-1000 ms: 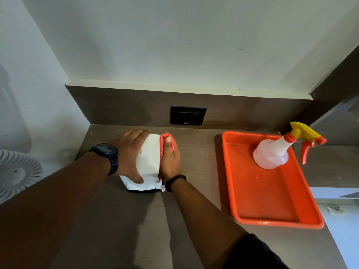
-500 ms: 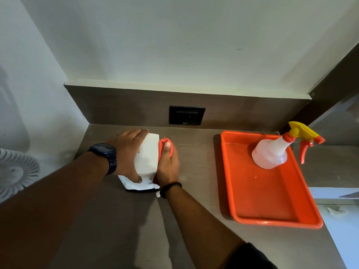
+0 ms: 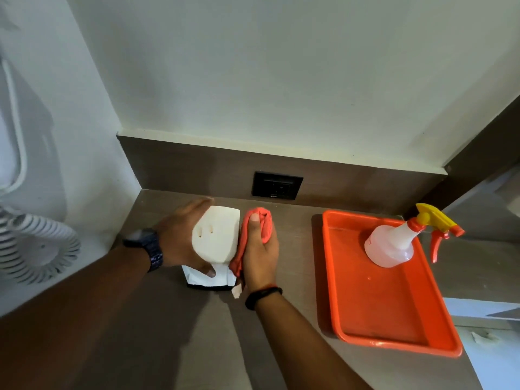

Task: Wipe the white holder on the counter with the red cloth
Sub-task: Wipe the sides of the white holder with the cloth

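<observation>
Two hands busy near the brown laminate counter's (image 3: pixel 281 347) back-left corner — left hand (image 3: pixel 183 237) clasps the white plastic holder (image 3: pixel 216 235), right hand (image 3: pixel 260 257) grips the bunched red cloth (image 3: pixel 260 222) against its right side. Best: brace firmly, press evenly, rub full-length.

There are two hands, a left hand (image 3: pixel 183 243) and a right hand (image 3: pixel 260 257). There is one holder (image 3: pixel 216 235), one cloth (image 3: pixel 263 223), one tray (image 3: pixel 385 305), one spray bottle (image 3: pixel 394 243), one watch (image 3: pixel 150 246) and one socket (image 3: pixel 277 185).
</observation>
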Tool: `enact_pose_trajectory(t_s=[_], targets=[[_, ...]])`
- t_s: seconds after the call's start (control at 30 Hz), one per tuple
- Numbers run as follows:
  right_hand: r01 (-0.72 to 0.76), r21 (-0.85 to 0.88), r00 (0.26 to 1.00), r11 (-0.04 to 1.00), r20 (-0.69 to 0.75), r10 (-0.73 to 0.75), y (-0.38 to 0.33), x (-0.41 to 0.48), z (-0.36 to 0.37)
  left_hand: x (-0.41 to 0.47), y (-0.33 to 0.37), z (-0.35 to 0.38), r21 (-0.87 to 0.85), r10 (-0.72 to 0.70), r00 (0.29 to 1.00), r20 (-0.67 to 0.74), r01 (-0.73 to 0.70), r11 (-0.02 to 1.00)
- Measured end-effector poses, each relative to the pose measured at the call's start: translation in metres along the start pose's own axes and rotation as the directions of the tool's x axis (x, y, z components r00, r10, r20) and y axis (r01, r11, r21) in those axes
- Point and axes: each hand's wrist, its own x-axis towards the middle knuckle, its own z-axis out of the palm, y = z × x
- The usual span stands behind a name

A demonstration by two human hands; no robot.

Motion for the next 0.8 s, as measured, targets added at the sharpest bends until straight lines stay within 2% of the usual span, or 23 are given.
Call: enact_pose_trajectory(t_s=[0.07, 0.13, 0.17, 0.23, 0.3, 0.33, 0.63, 0.73, 0.8], targets=[[0.251, -0.199, 0.968, 0.947, 0.043, -0.247, -0.018, 0.002, 0.012, -0.010, -0.011, -0.003, -0.167, -0.072, 0.995, -0.065, 0.060, 0.984], [0.487, -0.405, 0.872, 0.774, 0.188, -0.451, -0.028, 0.007, 0.022, -0.015, -0.019, -0.006, -0.237, -0.119, 0.991, -0.059, 0.102, 0.966], [0.552, -0.503, 0.833, 0.666, 0.296, -0.467, -0.029, 0.011, 0.025, -0.016, -0.022, -0.007, -0.252, -0.120, 0.992, -0.042, 0.105, 0.962], [0.598, -0.679, 0.801, 0.426, 0.483, -0.355, -0.026, 0.021, 0.029, -0.014, -0.025, -0.007, -0.287, -0.098, 0.995, -0.007, 0.092, 0.953], [0.637, -0.743, 0.767, 0.208, 0.583, -0.266, -0.022, 0.025, 0.031, -0.011, -0.025, -0.006, -0.316, -0.074, 0.997, 0.013, 0.074, 0.946], [0.656, -0.739, 0.749, 0.154, 0.610, -0.261, -0.021, 0.024, 0.033, -0.011, -0.026, -0.005, -0.325, -0.061, 0.998, 0.016, 0.063, 0.944], [0.739, -0.666, 0.663, 0.102, 0.692, -0.285, -0.012, 0.010, 0.014, -0.005, -0.026, -0.001, -0.290, 0.001, 1.000, 0.021, 0.005, 0.957], [0.733, -0.674, 0.673, 0.090, 0.702, -0.233, -0.015, 0.017, 0.004, -0.003, -0.026, 0.002, -0.284, -0.008, 1.000, 0.019, 0.013, 0.959], [0.700, -0.705, 0.710, 0.116, 0.670, -0.217, -0.020, 0.025, 0.005, -0.002, -0.023, 0.004, -0.296, -0.022, 1.000, 0.006, 0.023, 0.955]])
